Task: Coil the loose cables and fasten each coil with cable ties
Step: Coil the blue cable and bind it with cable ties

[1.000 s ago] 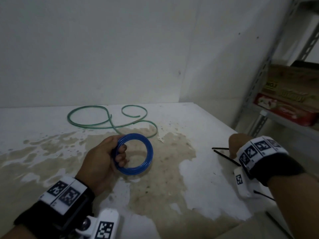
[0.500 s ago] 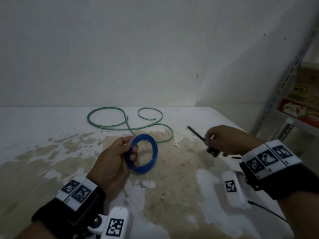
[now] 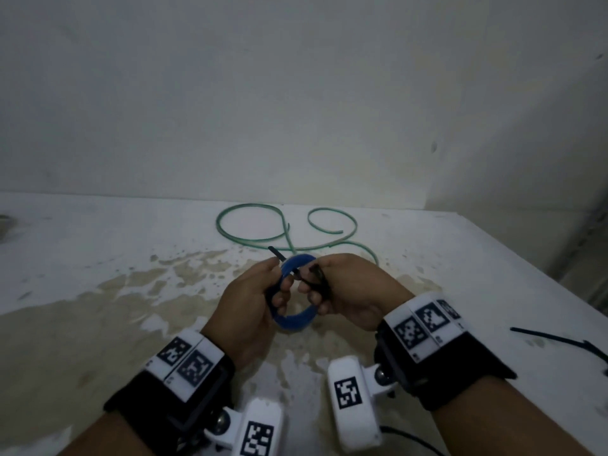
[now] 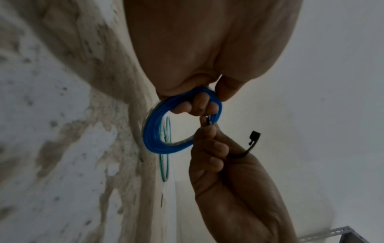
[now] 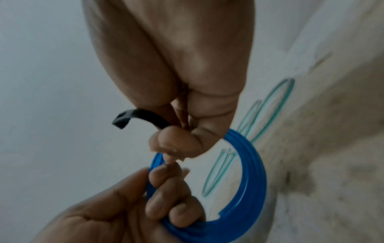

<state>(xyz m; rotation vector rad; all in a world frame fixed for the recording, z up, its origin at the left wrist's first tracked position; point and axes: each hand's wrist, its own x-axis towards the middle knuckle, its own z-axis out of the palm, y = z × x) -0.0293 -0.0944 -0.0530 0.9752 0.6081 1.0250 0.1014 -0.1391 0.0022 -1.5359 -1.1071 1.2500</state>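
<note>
My left hand (image 3: 279,289) grips a blue cable coil (image 3: 296,320) upright above the table, fingers curled through its ring (image 4: 153,136). My right hand (image 3: 314,284) pinches a black cable tie (image 3: 278,254) at the coil's top left. The tie's tip pokes out up and left past my left thumb. In the wrist views its head end (image 4: 254,136) curves free out of my right fist (image 5: 143,115). Behind the hands, a loose green cable (image 3: 250,240) lies in open loops on the table. Whether the tie passes through the ring is hidden by fingers.
The white, stained table (image 3: 98,258) meets a plain wall at the back. Its right edge (image 3: 493,245) runs diagonally toward me. Spare black cable ties (image 3: 559,340) lie near that edge, right of my right wrist.
My right hand has picked a black tie up from the right side of the table and brought it left to the blue coil. My left hand kept hold of the coil.
</note>
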